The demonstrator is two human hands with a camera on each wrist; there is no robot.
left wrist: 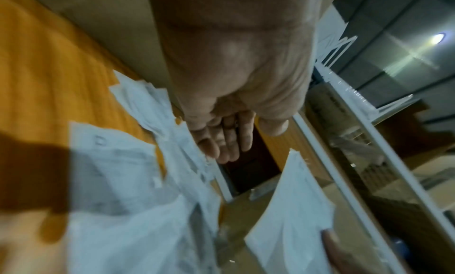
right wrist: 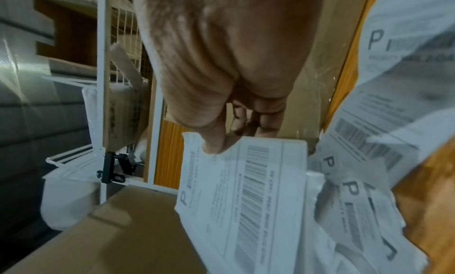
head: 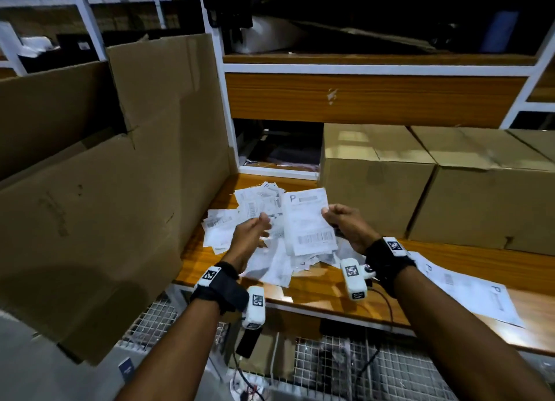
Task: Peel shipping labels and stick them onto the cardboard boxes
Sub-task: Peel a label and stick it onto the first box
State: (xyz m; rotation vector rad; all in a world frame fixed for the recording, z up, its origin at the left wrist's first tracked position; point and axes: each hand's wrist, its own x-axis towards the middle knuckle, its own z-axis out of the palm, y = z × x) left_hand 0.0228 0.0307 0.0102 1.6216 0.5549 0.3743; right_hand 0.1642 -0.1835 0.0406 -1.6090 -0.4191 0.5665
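Farthest to the left of both hands stands a large cardboard box (head: 99,196), its flaps raised, its side rising against the left end of the wooden shelf (head: 318,292). Just right of it, the left hand (head: 247,238) hovers over a loose pile of shipping labels (head: 237,220) spread on the shelf. Its fingers (left wrist: 231,140) are gently curved and slack in the left wrist view, with nothing between them; the papers of the pile lie under and beyond the fingertips, and whether any fingertip touches them cannot be told.

Directly right of those fingers, a single shipping label (head: 309,220) is held up above the pile, printed side toward the head camera, a large P at its top and a barcode near its bottom. The right hand (head: 345,223) pinches it at the right edge: the thumb (right wrist: 214,142) presses on the printed face and the other fingers curl behind the sheet.

Beyond and to the right of that hand, closed cardboard boxes (head: 450,184) sit side by side at the back of the shelf. Below the right forearm, more label sheets (head: 468,292) lie flat on the wood.
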